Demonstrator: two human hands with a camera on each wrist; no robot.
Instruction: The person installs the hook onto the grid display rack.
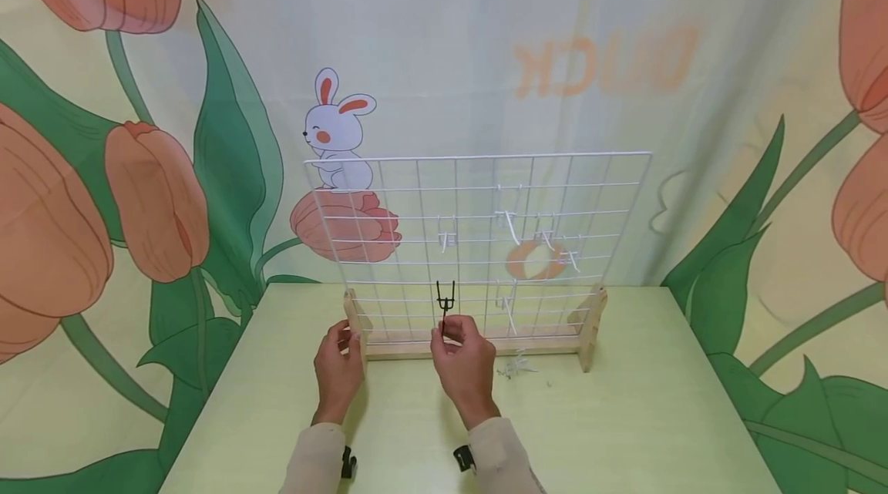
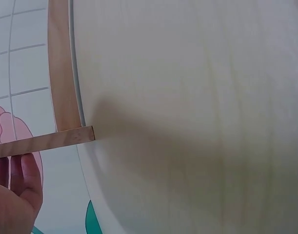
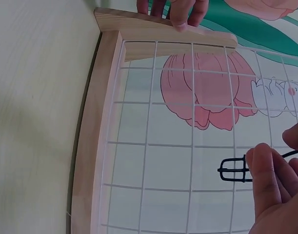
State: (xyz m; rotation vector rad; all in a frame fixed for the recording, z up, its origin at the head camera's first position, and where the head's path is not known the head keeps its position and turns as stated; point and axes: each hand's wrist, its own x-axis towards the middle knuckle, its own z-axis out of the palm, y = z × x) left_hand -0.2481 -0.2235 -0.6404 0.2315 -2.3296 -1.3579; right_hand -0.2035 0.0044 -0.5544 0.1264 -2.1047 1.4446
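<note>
A white wire grid panel (image 1: 479, 251) stands upright in a wooden stand (image 1: 479, 347) on the table. In front of the grid, my right hand (image 1: 466, 359) pinches a black wire hook (image 3: 234, 169) by its prong between thumb and fingers, its two-pronged frame pointing up. The hook appears apart from the grid. My left hand (image 1: 338, 371) rests its fingertips against the outer side of the stand's left foot (image 2: 41, 144). Several white hooks hang on the grid, among them an upper one (image 1: 508, 220), a left one (image 1: 447, 238) and a low one (image 1: 508, 307).
Small white loose pieces (image 1: 516, 365) lie on the pale green table (image 1: 624, 425) before the stand's right half. Behind the grid hangs a curtain (image 1: 444, 55) printed with tulips and a rabbit. The stand's right foot (image 1: 591, 328) rises at the far end.
</note>
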